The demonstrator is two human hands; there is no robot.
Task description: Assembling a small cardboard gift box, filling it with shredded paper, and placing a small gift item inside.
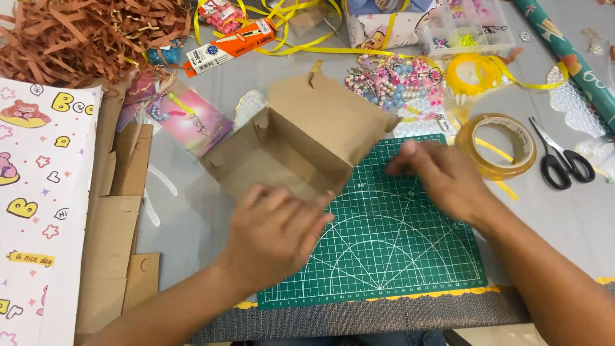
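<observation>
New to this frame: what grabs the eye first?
The half-folded brown cardboard box at centre, its near edge under the left hand, while the right hand hovers blurred beside it. Under both lies the green gridded cutting mat. A heap of brown shredded paper fills the top left corner, and a clear tape roll with black-handled scissors sits at right.

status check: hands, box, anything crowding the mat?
Left hand pressing cardboard box near edge. Right hand flat on green cutting mat, empty. Tape roll, scissors lie off mat.
</observation>
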